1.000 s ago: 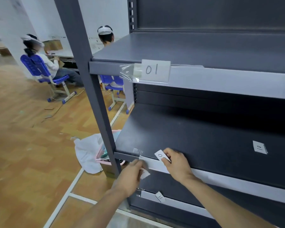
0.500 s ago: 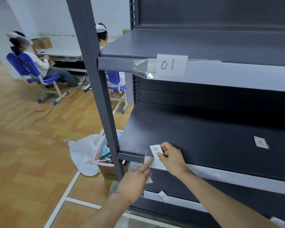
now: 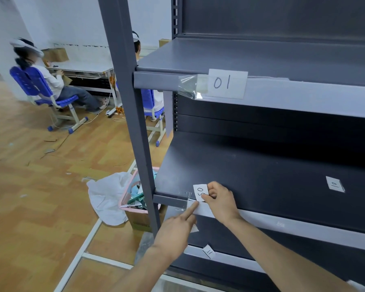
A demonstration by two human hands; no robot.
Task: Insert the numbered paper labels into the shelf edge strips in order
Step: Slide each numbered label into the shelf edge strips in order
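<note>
The right hand (image 3: pixel 219 201) pinches a paper label (image 3: pixel 200 192), apparently marked 05, at the middle shelf's edge strip (image 3: pixel 282 223). The left hand (image 3: pixel 177 228) holds nothing, forefinger pressing the strip's clear cover. Insertion is underway; next, slide the label down behind it.

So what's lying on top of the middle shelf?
On the middle shelf one loose paper label lies far right, marked 10 as far as I can read. The right hand pinches a label at the front edge, hiding the label's lower corner and the edge beneath.
</note>
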